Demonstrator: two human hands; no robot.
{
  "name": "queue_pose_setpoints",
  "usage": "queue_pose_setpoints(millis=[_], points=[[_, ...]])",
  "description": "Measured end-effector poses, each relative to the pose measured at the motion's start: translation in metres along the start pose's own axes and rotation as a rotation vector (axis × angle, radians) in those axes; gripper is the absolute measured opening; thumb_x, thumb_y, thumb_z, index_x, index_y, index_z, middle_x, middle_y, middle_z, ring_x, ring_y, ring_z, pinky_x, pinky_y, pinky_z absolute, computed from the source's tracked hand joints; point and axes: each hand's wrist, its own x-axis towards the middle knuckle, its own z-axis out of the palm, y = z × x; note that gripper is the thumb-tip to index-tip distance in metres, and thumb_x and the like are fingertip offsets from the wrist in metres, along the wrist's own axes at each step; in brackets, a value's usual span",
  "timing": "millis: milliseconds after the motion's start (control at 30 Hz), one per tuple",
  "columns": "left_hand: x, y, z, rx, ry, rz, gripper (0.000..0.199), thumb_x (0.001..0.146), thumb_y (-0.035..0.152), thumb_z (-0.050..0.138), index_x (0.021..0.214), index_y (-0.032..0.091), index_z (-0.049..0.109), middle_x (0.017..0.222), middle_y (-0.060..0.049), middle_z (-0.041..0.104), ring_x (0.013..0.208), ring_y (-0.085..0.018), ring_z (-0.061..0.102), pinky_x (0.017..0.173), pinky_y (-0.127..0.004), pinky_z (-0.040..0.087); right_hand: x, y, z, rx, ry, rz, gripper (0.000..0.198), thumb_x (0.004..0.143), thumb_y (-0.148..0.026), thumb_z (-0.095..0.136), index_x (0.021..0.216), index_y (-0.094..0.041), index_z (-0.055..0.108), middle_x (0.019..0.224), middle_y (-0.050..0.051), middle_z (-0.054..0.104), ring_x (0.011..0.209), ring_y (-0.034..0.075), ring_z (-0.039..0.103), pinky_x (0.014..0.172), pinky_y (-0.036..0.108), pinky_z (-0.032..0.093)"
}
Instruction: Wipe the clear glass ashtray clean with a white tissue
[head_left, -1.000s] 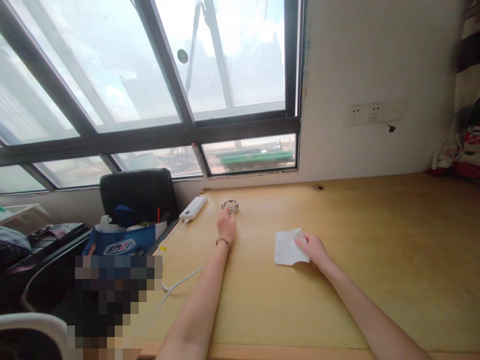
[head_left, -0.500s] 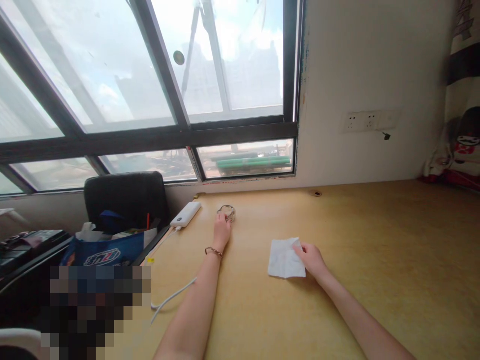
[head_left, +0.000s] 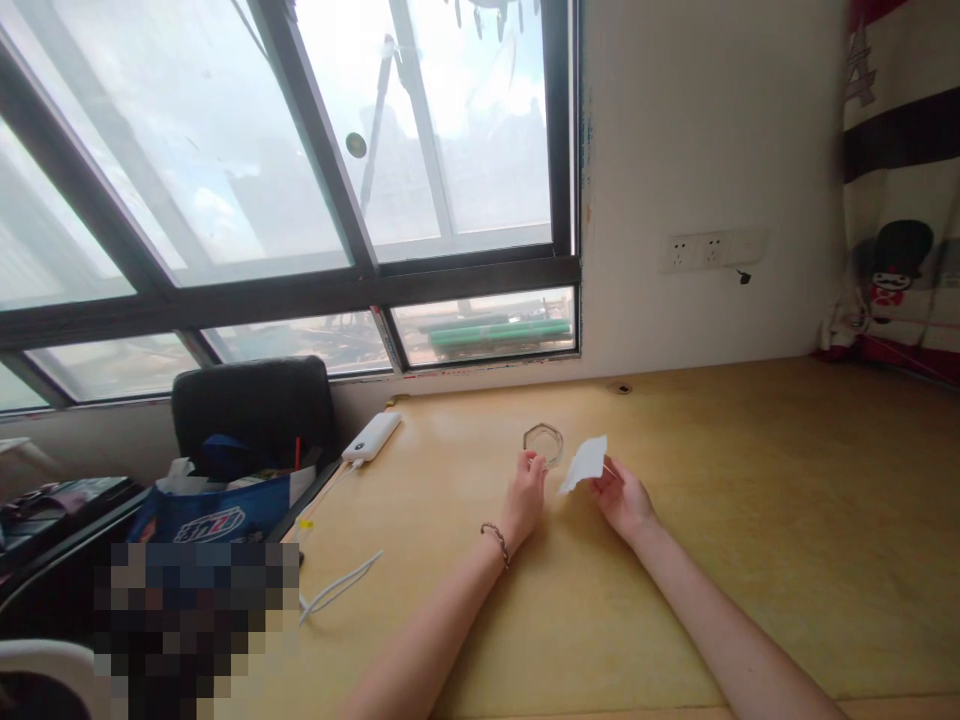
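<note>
On the wooden desk [head_left: 750, 520], items by hand:
Change: glass ashtray [head_left: 543, 443] has come from beside the power bank [head_left: 371, 437] toward the desk's middle; the tissue [head_left: 583, 462], flat half a second ago, is now lifted off the wood.
Left hand [head_left: 525, 498]: arm stretched forward, beaded bracelet [head_left: 495, 541] on the wrist, fingers curled, tips at the ashtray's near rim; whether they pinch it cannot be told.
Right hand [head_left: 624, 500]: forearm low over the desk, thumb and fingers pinched on the tissue's lower corner.
Tissue: stands tilted up-left from those fingertips, just beside the ashtray.
Ashtray: just beyond the left fingertips, on the desk.
</note>
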Motion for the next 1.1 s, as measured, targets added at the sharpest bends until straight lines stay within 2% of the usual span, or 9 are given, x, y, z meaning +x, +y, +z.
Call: queue_pose_setpoints(millis=[200, 367, 500, 600, 667, 733, 800, 933, 1100], points=[[-0.020, 0.028, 0.018, -0.208, -0.064, 0.017, 0.011, 0.074, 0.013, 0.049, 0.076, 0.020, 0.057, 0.095, -0.008, 0.050, 0.066, -0.012, 0.048, 0.064, -0.021, 0.040, -0.007, -0.003, 0.002, 0.045, -0.066, -0.027, 0.023, 0.065, -0.024, 0.062, 0.088, -0.019, 0.057, 0.067, -0.002, 0.060, 0.055, 0.009, 0.055, 0.060, 0.022, 0.048], [-0.025, 0.034, 0.005, -0.289, -0.167, -0.007, 0.018, 0.072, 0.014, 0.053, 0.085, 0.023, 0.061, 0.098, -0.007, 0.054, 0.076, -0.014, 0.051, 0.075, -0.023, 0.040, -0.008, 0.009, 0.001, -0.456, 0.034, -0.133, 0.030, 0.061, -0.037, 0.064, 0.081, -0.017, 0.054, 0.060, -0.001, 0.058, 0.049, 0.011, 0.051, 0.046, 0.021, 0.041], [-0.026, 0.039, -0.001, -0.408, -0.241, -0.059, 0.017, 0.069, 0.015, 0.058, 0.083, 0.023, 0.063, 0.093, -0.007, 0.058, 0.085, -0.017, 0.053, 0.081, -0.024, 0.040, -0.005, 0.011, -0.004, -0.923, 0.061, -0.268, 0.030, 0.069, -0.043, 0.048, 0.073, -0.015, 0.057, 0.066, 0.004, 0.062, 0.060, 0.017, 0.055, 0.051, 0.023, 0.040], [-0.027, 0.044, -0.001, -0.421, -0.227, -0.075, 0.016, 0.068, 0.016, 0.060, 0.083, 0.023, 0.063, 0.098, -0.008, 0.057, 0.085, -0.016, 0.053, 0.084, -0.026, 0.040, -0.006, 0.007, -0.005, -1.026, 0.080, -0.359, 0.031, 0.073, -0.040, 0.041, 0.071, -0.014, 0.057, 0.065, 0.005, 0.061, 0.062, 0.017, 0.054, 0.053, 0.023, 0.038], [-0.029, 0.047, 0.001, -0.418, -0.143, -0.092, 0.031, 0.066, 0.018, 0.062, 0.096, 0.023, 0.058, 0.115, -0.008, 0.048, 0.083, -0.015, 0.054, 0.085, -0.029, 0.040, -0.008, 0.004, -0.004, -1.059, 0.112, -0.377, 0.030, 0.073, -0.038, 0.040, 0.069, -0.014, 0.057, 0.063, 0.005, 0.061, 0.059, 0.017, 0.053, 0.052, 0.022, 0.037], [-0.029, 0.048, 0.004, -0.469, -0.069, -0.159, 0.055, 0.063, 0.020, 0.065, 0.114, 0.025, 0.045, 0.124, -0.009, 0.039, 0.075, -0.012, 0.056, 0.080, -0.030, 0.044, -0.010, 0.001, -0.002, -1.097, 0.144, -0.380, 0.029, 0.073, -0.037, 0.040, 0.065, -0.014, 0.056, 0.060, 0.005, 0.059, 0.057, 0.016, 0.052, 0.050, 0.022, 0.035], [-0.027, 0.048, 0.007, -0.611, -0.147, -0.292, 0.065, 0.062, 0.025, 0.066, 0.119, 0.022, 0.035, 0.118, -0.012, 0.044, 0.066, -0.011, 0.058, 0.068, -0.029, 0.049, -0.012, 0.000, 0.000, -1.131, 0.147, -0.383, 0.028, 0.073, -0.036, 0.041, 0.061, -0.015, 0.055, 0.057, 0.004, 0.058, 0.055, 0.016, 0.051, 0.049, 0.022, 0.034], [-0.021, 0.045, 0.010, -0.895, -0.393, -0.515, 0.044, 0.068, 0.035, 0.060, 0.105, 0.015, 0.044, 0.095, -0.010, 0.057, 0.060, -0.013, 0.060, 0.056, -0.026, 0.050, -0.017, 0.001, 0.003, -1.170, 0.111, -0.419, 0.030, 0.073, -0.039, 0.042, 0.062, -0.015, 0.057, 0.056, 0.003, 0.058, 0.053, 0.015, 0.050, 0.048, 0.021, 0.032], [-0.018, 0.040, 0.009, -1.050, -0.353, -0.677, 0.033, 0.068, 0.033, 0.061, 0.090, 0.012, 0.050, 0.080, -0.008, 0.061, 0.057, -0.014, 0.060, 0.056, -0.027, 0.051, -0.019, 0.002, 0.007, -1.192, 0.078, -0.421, 0.046, 0.076, -0.053, 0.037, 0.057, -0.016, 0.056, 0.050, 0.002, 0.056, 0.048, 0.014, 0.048, 0.046, 0.021, 0.031]])
